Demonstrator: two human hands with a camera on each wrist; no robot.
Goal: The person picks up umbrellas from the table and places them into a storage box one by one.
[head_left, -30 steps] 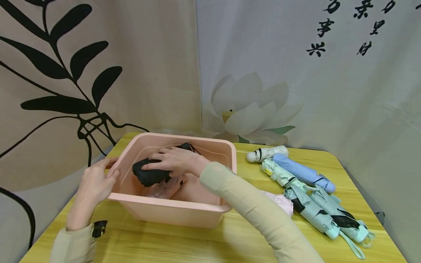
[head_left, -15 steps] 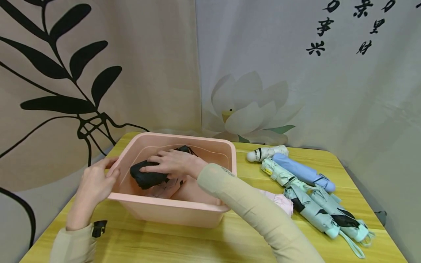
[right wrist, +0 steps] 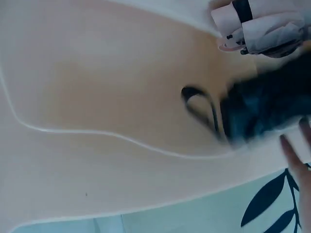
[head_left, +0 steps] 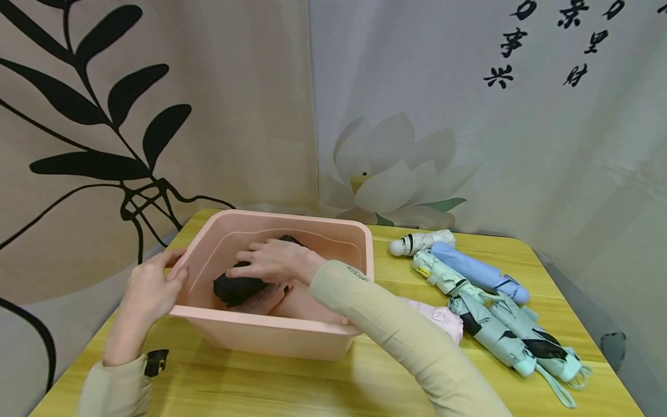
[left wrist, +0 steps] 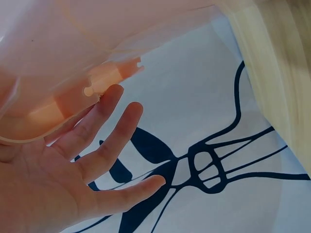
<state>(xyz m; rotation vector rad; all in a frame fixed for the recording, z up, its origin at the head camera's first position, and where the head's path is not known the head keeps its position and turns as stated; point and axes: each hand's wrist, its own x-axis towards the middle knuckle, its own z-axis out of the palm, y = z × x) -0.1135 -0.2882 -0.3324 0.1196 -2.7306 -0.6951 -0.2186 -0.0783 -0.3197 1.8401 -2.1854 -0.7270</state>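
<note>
In the head view, my right hand (head_left: 278,259) reaches into a pink plastic bin (head_left: 271,336) and grips a black folded umbrella (head_left: 237,289) from above. The hand hides the umbrella's middle. Its wrist strap loop (right wrist: 199,109) shows in the right wrist view, where the black umbrella is blurred. Under and beside it in the bin lies a pale pink folded umbrella (right wrist: 272,24). My left hand (head_left: 153,289) holds the bin's left rim, thumb near the edge; in the left wrist view its fingers (left wrist: 104,155) spread along the outside.
Right of the bin on the wooden table (head_left: 219,382) lie a white umbrella (head_left: 424,242), a blue one (head_left: 476,272), several mint-green ones (head_left: 492,333) and a pink one (head_left: 440,318) partly behind my right sleeve. A printed curtain (head_left: 250,116) hangs behind.
My right hand has shifted slightly left with the black umbrella, whose visible end now sits a little lower in the bin. The left hand stays at the rim.
</note>
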